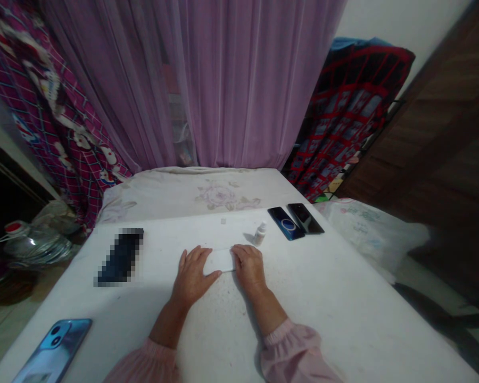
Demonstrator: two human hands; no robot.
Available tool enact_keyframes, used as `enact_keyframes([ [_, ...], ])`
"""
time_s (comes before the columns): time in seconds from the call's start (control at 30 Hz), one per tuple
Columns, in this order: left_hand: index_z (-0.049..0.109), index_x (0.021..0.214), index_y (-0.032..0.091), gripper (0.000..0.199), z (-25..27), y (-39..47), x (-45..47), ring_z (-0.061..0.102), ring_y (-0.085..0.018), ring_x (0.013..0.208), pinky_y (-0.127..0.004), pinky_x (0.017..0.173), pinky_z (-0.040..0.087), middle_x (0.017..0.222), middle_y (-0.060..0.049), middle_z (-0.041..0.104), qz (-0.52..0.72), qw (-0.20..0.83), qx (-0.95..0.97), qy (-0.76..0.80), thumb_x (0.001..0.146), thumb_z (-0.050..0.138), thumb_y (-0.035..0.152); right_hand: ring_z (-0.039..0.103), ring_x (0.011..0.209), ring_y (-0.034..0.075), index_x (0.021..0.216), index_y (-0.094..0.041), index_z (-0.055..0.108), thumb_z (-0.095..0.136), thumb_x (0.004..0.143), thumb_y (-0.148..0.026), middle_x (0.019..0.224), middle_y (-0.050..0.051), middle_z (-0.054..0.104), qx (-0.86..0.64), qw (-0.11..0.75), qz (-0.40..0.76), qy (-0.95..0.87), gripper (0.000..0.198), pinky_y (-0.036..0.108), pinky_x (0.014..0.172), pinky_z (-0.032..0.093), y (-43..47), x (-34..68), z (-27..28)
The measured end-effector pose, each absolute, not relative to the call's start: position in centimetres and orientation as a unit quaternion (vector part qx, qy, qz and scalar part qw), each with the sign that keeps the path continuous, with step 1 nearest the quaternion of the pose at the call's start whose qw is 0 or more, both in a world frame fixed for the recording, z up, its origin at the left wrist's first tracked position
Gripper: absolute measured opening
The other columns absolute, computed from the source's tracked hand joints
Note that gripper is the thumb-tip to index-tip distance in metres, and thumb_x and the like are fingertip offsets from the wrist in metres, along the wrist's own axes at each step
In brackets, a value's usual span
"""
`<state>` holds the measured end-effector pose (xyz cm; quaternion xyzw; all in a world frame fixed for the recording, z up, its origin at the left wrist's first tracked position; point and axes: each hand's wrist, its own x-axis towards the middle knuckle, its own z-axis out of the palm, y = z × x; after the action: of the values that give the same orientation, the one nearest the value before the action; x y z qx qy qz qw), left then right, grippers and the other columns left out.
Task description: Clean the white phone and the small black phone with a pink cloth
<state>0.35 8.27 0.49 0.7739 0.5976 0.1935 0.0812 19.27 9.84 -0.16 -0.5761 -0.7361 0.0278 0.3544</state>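
A thin, white, rectangular piece [219,260] with rounded corners lies flat on the white table; its exact kind cannot be made out. My left hand [193,274] grips its left end, thumb along the near edge and fingers at the far edge. At the right end, my right hand [249,268] is closed over it with the fingers bent. A small white bottle [259,234] with a pointed cap stands upright just beyond my right hand. Beyond the white piece is a tiny pale square [223,221].
Two dark phones [286,223] [305,218] lie side by side at the back right. A pixelated dark object [122,258] is on the left, with a blue phone [54,348] at the near left corner. Purple curtains [239,80] hang behind the table.
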Motion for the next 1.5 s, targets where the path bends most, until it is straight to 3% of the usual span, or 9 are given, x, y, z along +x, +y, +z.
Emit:
enact_keyframes([
  [0.57, 0.055, 0.13, 0.026, 0.051, 0.0, 8.4, 0.3, 0.046, -0.03, 0.133, -0.054, 0.117, 0.02, 0.132, -0.008, 0.061, 0.213, 0.069, 0.774, 0.592, 0.083, 0.065, 0.041, 0.057, 0.09, 0.019, 0.096, -0.023, 0.072, 0.057, 0.09, -0.015, 0.101, 0.004, 0.073, -0.538, 0.317, 0.023, -0.781, 0.019, 0.033, 0.081, 0.039, 8.5, 17.8, 0.4],
  [0.9, 0.056, 0.129, 0.025, 0.05, 0.4, 8.3, 0.4, 0.046, -0.03, 0.133, -0.055, 0.117, 0.022, 0.132, -0.008, 0.061, 0.203, 0.068, 0.773, 0.597, 0.082, 0.066, 0.041, 0.058, 0.09, 0.02, 0.096, -0.021, 0.072, 0.055, 0.088, -0.01, 0.102, 0.005, 0.073, -0.596, 0.334, 0.005, -0.73, 0.022, 0.033, 0.081, 0.039, 9.3, 20.0, -0.3],
  [1.2, 0.055, 0.131, 0.025, 0.051, 0.1, 8.3, 0.3, 0.047, -0.03, 0.133, -0.054, 0.117, 0.02, 0.132, -0.009, 0.062, 0.213, 0.071, 0.774, 0.592, 0.083, 0.066, 0.04, 0.057, 0.091, 0.021, 0.095, -0.023, 0.072, 0.061, 0.083, -0.01, 0.102, 0.004, 0.073, -0.538, 0.318, 0.028, -0.78, 0.021, 0.034, 0.082, 0.039, 7.7, 17.1, 0.3],
  [1.5, 0.056, 0.13, 0.024, 0.052, 0.6, 8.3, 0.5, 0.046, -0.03, 0.134, -0.054, 0.118, 0.02, 0.132, -0.009, 0.061, 0.196, 0.083, 0.769, 0.602, 0.082, 0.067, 0.04, 0.059, 0.091, 0.021, 0.096, -0.021, 0.073, 0.057, 0.087, -0.01, 0.103, 0.004, 0.074, -0.58, 0.339, 0.017, -0.74, 0.021, 0.033, 0.082, 0.038, 8.4, 19.8, -0.2],
])
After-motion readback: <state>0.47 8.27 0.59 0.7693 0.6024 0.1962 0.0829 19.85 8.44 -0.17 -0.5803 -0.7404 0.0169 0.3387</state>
